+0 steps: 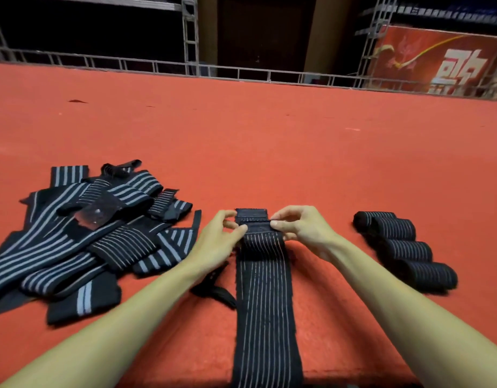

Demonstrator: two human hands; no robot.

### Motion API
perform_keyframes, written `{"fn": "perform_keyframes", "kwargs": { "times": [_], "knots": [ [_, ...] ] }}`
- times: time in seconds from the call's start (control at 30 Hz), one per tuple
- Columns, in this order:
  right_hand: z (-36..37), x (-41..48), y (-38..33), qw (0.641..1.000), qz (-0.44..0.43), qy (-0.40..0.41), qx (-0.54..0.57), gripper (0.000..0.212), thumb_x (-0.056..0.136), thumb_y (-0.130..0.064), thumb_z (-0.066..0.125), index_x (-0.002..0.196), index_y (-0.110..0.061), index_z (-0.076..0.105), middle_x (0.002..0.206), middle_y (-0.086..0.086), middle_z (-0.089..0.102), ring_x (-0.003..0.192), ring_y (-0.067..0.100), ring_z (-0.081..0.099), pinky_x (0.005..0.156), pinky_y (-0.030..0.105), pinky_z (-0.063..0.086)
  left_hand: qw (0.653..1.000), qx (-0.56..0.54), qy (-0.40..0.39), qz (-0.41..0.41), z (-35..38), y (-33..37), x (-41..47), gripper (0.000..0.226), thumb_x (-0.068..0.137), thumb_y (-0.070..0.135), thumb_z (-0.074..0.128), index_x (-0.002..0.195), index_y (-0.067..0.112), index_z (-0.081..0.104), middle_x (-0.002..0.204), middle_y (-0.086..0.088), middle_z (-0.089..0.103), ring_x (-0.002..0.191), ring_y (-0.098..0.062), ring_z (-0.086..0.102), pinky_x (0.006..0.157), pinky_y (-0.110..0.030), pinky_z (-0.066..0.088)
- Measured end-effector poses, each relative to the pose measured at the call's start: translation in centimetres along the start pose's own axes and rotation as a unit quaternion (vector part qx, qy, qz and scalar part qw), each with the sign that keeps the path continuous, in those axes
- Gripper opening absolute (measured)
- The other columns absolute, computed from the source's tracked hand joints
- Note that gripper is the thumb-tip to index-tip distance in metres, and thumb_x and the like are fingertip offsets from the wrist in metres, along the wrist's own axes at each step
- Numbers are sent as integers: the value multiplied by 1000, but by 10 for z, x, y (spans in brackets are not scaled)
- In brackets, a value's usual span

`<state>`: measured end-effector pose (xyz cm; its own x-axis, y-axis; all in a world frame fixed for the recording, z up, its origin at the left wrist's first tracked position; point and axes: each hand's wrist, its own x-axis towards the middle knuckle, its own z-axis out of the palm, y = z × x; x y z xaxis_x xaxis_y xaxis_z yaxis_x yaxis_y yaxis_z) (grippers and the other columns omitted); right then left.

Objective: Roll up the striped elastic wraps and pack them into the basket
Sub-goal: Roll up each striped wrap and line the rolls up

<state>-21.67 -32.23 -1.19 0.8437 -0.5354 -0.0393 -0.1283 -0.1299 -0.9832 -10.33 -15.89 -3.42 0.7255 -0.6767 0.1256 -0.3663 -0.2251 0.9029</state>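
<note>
A long black elastic wrap (265, 298) with thin pale stripes lies flat in front of me and runs off the near edge of the red surface. Its far end is folded over into a small first turn. My left hand (217, 242) pinches the left side of that fold. On the fold's right side my right hand (300, 228) pinches with thumb and fingertips. Several rolled wraps (406, 247) lie in a row to the right. A loose pile of unrolled striped wraps (82, 236) lies to the left. No basket is in view.
The red carpeted surface (269, 141) stretches far ahead. A metal truss rail (185, 68) runs along its back edge, with a red banner (443, 65) behind at the right. A small black strap piece (213, 289) lies beside the flat wrap.
</note>
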Motion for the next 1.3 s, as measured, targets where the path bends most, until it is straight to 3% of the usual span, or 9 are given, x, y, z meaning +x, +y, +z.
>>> {"fn": "perform_keyframes", "kwargs": {
  "times": [0.13, 0.33, 0.47, 0.67, 0.9, 1.03, 1.17, 1.23, 1.3],
  "knots": [
    [2, 24, 15, 998, -18, 53, -6, 12, 78, 0, 74, 76, -11, 68, 72, 6, 64, 64, 14, 57, 53, 22, 45, 997, 24, 62, 28, 10, -10, 32, 6, 87, 15, 66, 90, 17, 70, 69, 2, 66, 51, -9, 56, 58, -26, 48],
    [12, 76, 31, 981, -48, 138, -126, 18, 78, -11, 77, 69, -22, 67, 63, -5, 65, 46, 4, 54, 46, 22, 49, 990, 82, 119, -1, 22, -19, 82, 9, 87, 19, 65, 92, 20, 72, 75, 6, 66, 73, -8, 58, 62, -15, 35],
    [12, 100, 49, 967, -68, 155, -191, 12, 76, -20, 79, 69, -25, 71, 67, -13, 69, 53, -7, 57, 64, 21, 50, 983, 132, 124, 11, 31, -36, 98, 13, 88, 16, 64, 96, 14, 74, 89, -1, 72, 80, -9, 58, 67, -12, 31],
    [14, 109, 57, 947, -71, 171, -263, 3, 79, -25, 76, 82, -23, 76, 70, -13, 64, 66, -5, 55, 57, 2, 37, 975, 171, 139, 13, 36, -48, 104, 19, 88, 17, 63, 103, 15, 74, 93, -2, 71, 82, -9, 57, 73, -14, 34],
    [19, 109, 58, 936, -76, 164, -302, 8, 84, -24, 70, 89, -20, 75, 96, 0, 65, 85, 10, 57, 76, 17, 36, 976, 195, 92, -2, 36, -45, 103, 13, 94, 21, 55, 105, 20, 62, 99, 3, 50, 95, -16, 54, 83, -26, 38],
    [17, 85, 41, 936, -137, 138, -294, 12, 86, -12, 65, 80, -22, 64, 84, -6, 64, 80, 11, 56, 75, 21, 38, 981, 184, 36, 49, 31, -29, 84, 7, 95, 15, 49, 101, 17, 47, 99, 4, 44, 96, -16, 47, 89, -33, 35],
    [7, 51, 11, 923, -192, 130, -307, 24, 86, -5, 61, 75, -26, 54, 74, -10, 60, 77, 14, 56, 73, 27, 39, 989, 129, -45, 64, 16, 8, 54, 11, 94, 19, 48, 100, 19, 39, 78, 5, 53, 72, -17, 49, 65, -31, 35],
    [2, 32, -7, 921, -212, 120, -305, 24, 86, -4, 60, 76, -24, 53, 67, -15, 54, 68, 5, 50, 67, 19, 35, 984, 129, -72, 104, 6, 29, 35, 14, 96, 22, 49, 109, 21, 44, 77, 6, 55, 69, -10, 52, 59, -21, 35],
    [-2, 9, -24, 926, -220, 105, -287, 24, 86, -5, 61, 75, -26, 54, 64, -17, 53, 63, -4, 51, 63, 11, 34, 971, 169, -75, 155, -5, 47, 18, 19, 97, 21, 50, 115, 19, 53, 88, 8, 59, 82, -10, 57, 66, -17, 36]
  ]
}}
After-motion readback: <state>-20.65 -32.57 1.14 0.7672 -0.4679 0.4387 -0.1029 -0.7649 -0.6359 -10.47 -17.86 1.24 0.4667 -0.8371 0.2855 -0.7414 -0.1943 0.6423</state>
